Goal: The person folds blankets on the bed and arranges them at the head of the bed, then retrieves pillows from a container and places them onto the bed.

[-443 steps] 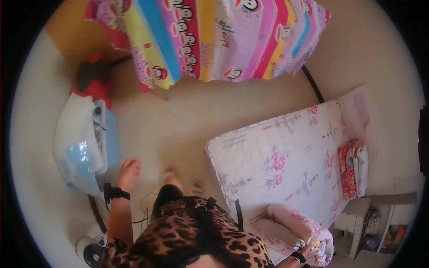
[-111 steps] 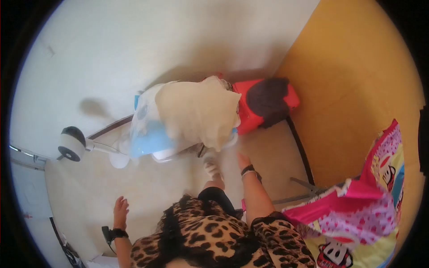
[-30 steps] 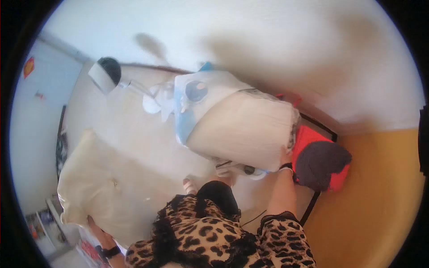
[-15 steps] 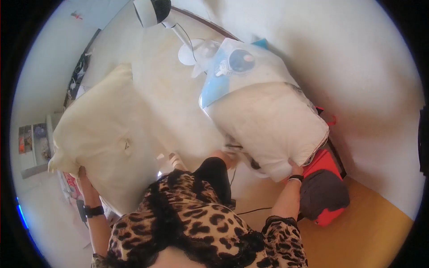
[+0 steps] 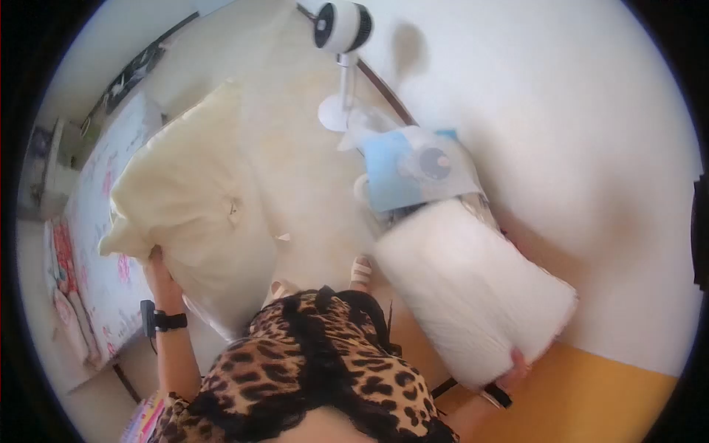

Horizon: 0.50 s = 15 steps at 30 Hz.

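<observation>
My left hand (image 5: 158, 272) is closed on the lower left corner of a cream pillow (image 5: 196, 173), which hangs at my left with creases and a small puckered spot on its face. My right hand (image 5: 514, 373) grips the near edge of a flat, off-white pillow (image 5: 473, 288) with a darker patterned rim. That pillow is tilted at my right, its far end close to a blue and white printed bag (image 5: 421, 166). Most of the fingers of each hand are hidden behind the cloth.
A white standing fan (image 5: 343, 66) stands by the wall beyond the bag. At the left is a bed (image 5: 122, 214) with a flowered cover and folded patterned cloth (image 5: 70, 288) at its end. My feet in white sandals (image 5: 360, 273) stand on the pale floor.
My right hand has drawn the off-white pillow toward me and to the right, off the bag. The view has shifted, showing more of the bed. My left hand still holds the cream pillow.
</observation>
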Each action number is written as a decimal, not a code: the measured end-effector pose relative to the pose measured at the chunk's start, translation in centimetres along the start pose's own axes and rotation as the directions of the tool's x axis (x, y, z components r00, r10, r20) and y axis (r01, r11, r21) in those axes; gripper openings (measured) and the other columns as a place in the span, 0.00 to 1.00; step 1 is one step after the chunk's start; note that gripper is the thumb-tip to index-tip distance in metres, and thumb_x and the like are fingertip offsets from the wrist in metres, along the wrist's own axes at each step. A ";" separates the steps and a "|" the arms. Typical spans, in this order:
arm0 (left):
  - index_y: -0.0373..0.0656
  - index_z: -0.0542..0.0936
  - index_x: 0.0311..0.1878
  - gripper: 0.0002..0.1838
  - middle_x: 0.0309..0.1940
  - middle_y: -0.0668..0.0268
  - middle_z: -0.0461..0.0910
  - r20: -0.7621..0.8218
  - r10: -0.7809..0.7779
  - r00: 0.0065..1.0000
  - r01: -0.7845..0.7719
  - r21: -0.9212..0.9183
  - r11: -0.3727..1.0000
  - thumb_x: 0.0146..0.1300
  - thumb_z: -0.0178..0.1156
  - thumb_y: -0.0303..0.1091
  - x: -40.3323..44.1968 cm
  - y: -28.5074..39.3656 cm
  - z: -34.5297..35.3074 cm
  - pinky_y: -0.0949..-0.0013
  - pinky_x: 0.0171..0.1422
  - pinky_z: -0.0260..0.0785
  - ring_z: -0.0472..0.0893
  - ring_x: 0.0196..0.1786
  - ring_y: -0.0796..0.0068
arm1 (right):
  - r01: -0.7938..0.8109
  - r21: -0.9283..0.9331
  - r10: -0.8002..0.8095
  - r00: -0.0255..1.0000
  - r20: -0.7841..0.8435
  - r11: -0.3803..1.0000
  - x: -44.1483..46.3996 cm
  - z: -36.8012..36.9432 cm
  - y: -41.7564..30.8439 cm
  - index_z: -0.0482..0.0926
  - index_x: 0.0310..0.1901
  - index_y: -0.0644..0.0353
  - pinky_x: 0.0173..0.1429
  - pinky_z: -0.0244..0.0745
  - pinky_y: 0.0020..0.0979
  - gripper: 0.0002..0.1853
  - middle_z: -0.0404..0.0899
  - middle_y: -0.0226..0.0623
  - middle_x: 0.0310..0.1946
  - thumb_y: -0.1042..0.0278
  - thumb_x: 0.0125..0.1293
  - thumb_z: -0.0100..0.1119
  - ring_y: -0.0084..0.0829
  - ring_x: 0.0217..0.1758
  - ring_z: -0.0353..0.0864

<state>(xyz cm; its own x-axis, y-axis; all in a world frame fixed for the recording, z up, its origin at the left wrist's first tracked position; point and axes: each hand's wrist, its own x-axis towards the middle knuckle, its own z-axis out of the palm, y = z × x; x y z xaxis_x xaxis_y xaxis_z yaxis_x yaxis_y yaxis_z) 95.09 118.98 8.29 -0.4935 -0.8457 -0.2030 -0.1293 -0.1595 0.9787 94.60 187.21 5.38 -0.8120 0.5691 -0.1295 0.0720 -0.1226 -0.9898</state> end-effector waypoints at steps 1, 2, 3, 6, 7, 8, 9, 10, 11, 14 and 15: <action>0.39 0.67 0.58 0.25 0.51 0.59 0.74 -0.023 0.000 1.000 0.000 -0.018 1.000 0.60 0.57 0.40 -0.3 -1.1 -0.5 0.62 0.52 0.71 0.76 0.49 0.65 | 0.069 0.020 -0.070 0.997 0.037 0.997 -0.3 1.8 -2.6 0.61 0.61 0.69 0.63 0.60 0.43 0.36 0.67 0.50 0.56 0.74 0.45 0.57 0.46 0.57 0.67; 0.40 0.67 0.58 0.25 0.51 0.60 0.74 -0.095 -0.037 0.995 0.031 -0.064 0.997 0.59 0.58 0.38 -0.9 -1.8 -0.7 0.61 0.52 0.70 0.75 0.50 0.64 | 0.134 0.042 -0.137 0.988 0.071 0.990 -1.1 4.1 -5.5 0.60 0.62 0.68 0.63 0.60 0.44 0.37 0.66 0.51 0.56 0.73 0.45 0.57 0.47 0.57 0.67; 0.41 0.67 0.58 0.25 0.51 0.60 0.73 -0.167 -0.077 0.983 0.060 -0.109 0.992 0.58 0.59 0.37 -1.7 -2.3 -0.7 0.59 0.52 0.70 0.75 0.50 0.63 | 0.185 0.066 -0.191 0.976 0.104 0.981 -2.0 6.3 -8.0 0.58 0.63 0.68 0.63 0.60 0.45 0.39 0.65 0.51 0.57 0.73 0.45 0.56 0.48 0.58 0.66; 0.40 0.69 0.56 0.20 0.50 0.62 0.73 -0.044 0.126 0.991 -0.126 0.009 0.992 0.60 0.53 0.34 -2.0 -7.4 -2.9 0.64 0.56 0.66 0.73 0.51 0.66 | 0.177 -0.032 -0.173 0.978 0.118 0.984 -0.5 7.5 -10.8 0.57 0.63 0.68 0.61 0.63 0.45 0.39 0.65 0.52 0.56 0.72 0.44 0.55 0.48 0.56 0.67; 0.39 0.70 0.55 0.19 0.50 0.62 0.73 -0.024 0.157 0.987 -0.158 -0.037 0.987 0.61 0.51 0.33 -1.9 -9.4 -3.7 0.66 0.58 0.64 0.73 0.52 0.67 | 0.148 -0.027 -0.141 0.974 0.175 0.989 0.0 8.7 -11.0 0.58 0.63 0.69 0.60 0.64 0.44 0.39 0.66 0.53 0.55 0.72 0.44 0.55 0.48 0.55 0.69; 0.39 0.71 0.55 0.17 0.51 0.62 0.73 -0.105 0.021 0.994 -0.055 -0.325 0.944 0.62 0.50 0.30 -2.9 -9.0 -1.7 0.66 0.60 0.62 0.72 0.53 0.67 | 0.125 0.015 -0.125 0.960 0.251 0.992 1.0 11.0 -10.5 0.58 0.63 0.69 0.60 0.64 0.44 0.39 0.66 0.53 0.55 0.72 0.44 0.55 0.48 0.55 0.69; 0.39 0.71 0.55 0.17 0.52 0.63 0.72 -0.154 0.102 0.983 -0.142 -0.275 0.951 0.62 0.49 0.28 -4.0 -8.9 -0.4 0.66 0.61 0.61 0.71 0.55 0.67 | 0.109 -0.044 -0.091 0.950 0.299 0.993 1.6 12.7 -10.0 0.59 0.61 0.71 0.56 0.67 0.42 0.37 0.68 0.52 0.52 0.71 0.45 0.55 0.46 0.52 0.71; 0.38 0.71 0.55 0.17 0.54 0.63 0.71 -0.190 0.174 0.966 -0.215 -0.227 0.950 0.62 0.48 0.25 -4.6 -9.2 0.3 0.65 0.62 0.60 0.70 0.57 0.67 | 0.112 -0.109 -0.069 0.939 0.338 0.988 2.1 14.5 -9.1 0.60 0.59 0.73 0.52 0.71 0.40 0.35 0.70 0.52 0.49 0.70 0.47 0.56 0.44 0.48 0.73; 0.38 0.71 0.55 0.17 0.54 0.63 0.71 -0.241 0.194 0.951 -0.251 -0.232 0.940 0.62 0.48 0.25 -4.7 -10.2 -0.1 0.65 0.62 0.60 0.70 0.57 0.67 | 0.119 -0.083 -0.078 0.919 0.388 0.989 2.9 16.5 -7.8 0.60 0.59 0.73 0.52 0.71 0.40 0.35 0.70 0.52 0.49 0.70 0.47 0.56 0.44 0.48 0.73; 0.41 0.69 0.57 0.19 0.56 0.63 0.69 -0.102 0.376 0.921 -0.388 -0.160 0.907 0.61 0.53 0.24 -4.8 -9.9 0.8 0.60 0.57 0.69 0.70 0.57 0.67 | 0.064 -0.072 -0.024 0.889 0.458 0.995 4.4 23.6 -6.2 0.65 0.56 0.73 0.54 0.69 0.39 0.33 0.71 0.50 0.48 0.73 0.42 0.55 0.42 0.49 0.74; 0.39 0.69 0.57 0.18 0.56 0.63 0.70 -0.157 0.210 0.965 -0.252 -0.334 0.908 0.62 0.50 0.24 -5.0 -10.0 1.6 0.63 0.58 0.66 0.71 0.57 0.67 | 0.098 -0.090 -0.034 0.844 0.535 0.991 4.8 26.2 -5.3 0.66 0.55 0.73 0.53 0.70 0.38 0.32 0.72 0.49 0.47 0.74 0.43 0.55 0.41 0.47 0.74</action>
<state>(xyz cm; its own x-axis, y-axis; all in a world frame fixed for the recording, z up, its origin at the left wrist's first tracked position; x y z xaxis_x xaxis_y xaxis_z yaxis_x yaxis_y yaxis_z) 97.41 125.60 -0.51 -0.3682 -0.9296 0.0148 0.2947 -0.1016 0.9502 75.17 169.25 11.54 -0.9978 0.0492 -0.0439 0.0443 0.0074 -0.9990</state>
